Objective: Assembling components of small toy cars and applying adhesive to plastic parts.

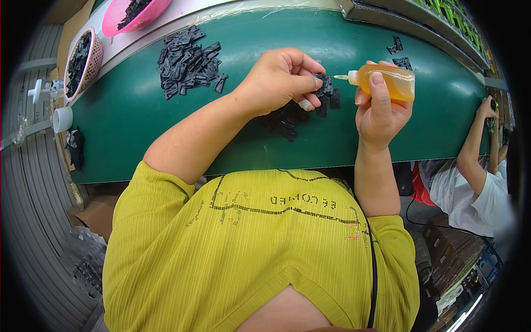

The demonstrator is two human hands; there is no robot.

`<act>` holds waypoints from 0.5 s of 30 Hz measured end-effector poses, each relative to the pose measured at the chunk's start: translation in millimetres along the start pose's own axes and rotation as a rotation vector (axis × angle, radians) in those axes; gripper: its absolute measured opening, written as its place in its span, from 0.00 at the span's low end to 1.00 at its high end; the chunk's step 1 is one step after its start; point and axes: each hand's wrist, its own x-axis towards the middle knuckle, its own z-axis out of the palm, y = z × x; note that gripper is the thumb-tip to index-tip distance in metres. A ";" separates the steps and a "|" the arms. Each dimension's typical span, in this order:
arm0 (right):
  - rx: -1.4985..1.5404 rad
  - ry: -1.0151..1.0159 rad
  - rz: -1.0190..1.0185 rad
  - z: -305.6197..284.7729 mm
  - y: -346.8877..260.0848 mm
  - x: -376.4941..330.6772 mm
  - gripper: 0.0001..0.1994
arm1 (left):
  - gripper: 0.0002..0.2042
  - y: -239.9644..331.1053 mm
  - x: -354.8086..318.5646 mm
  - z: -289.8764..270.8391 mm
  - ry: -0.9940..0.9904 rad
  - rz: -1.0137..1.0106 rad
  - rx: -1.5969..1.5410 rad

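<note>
My left hand pinches a small black plastic piece between thumb and fingers. A white wrap shows on one of its fingertips. In my right hand lies a squeeze bottle of amber liquid, tipped sideways. Its thin needle tip points left and ends close to the black piece; whether they touch I cannot tell. Beneath and beside my left hand lies a loose heap of similar black pieces. A larger pile of them sits farther left on the green table.
Two more black pieces lie beyond the bottle. At the far left stand a pink basket and a bright pink bowl, both holding black pieces. A metal-edged tray borders the far right. Another person's arm reaches in at the right.
</note>
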 end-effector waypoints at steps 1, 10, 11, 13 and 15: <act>-0.001 0.000 0.000 -0.3 0.3 0.0 0.11 | 0.11 -0.2 0.4 0.1 -0.001 0.000 -0.001; -0.051 -0.012 -0.026 0.4 2.4 0.3 0.11 | 0.11 -0.4 0.6 -0.7 -0.007 0.003 0.025; -0.029 0.012 -0.033 0.4 2.3 0.8 0.10 | 0.11 -0.1 0.7 -0.9 0.001 -0.002 0.021; -0.005 0.034 -0.041 -0.1 1.4 2.3 0.10 | 0.11 0.6 0.3 -1.0 0.010 -0.007 0.018; 0.150 0.026 0.003 -2.3 -0.3 3.9 0.10 | 0.11 1.3 0.1 -0.1 0.018 -0.010 0.019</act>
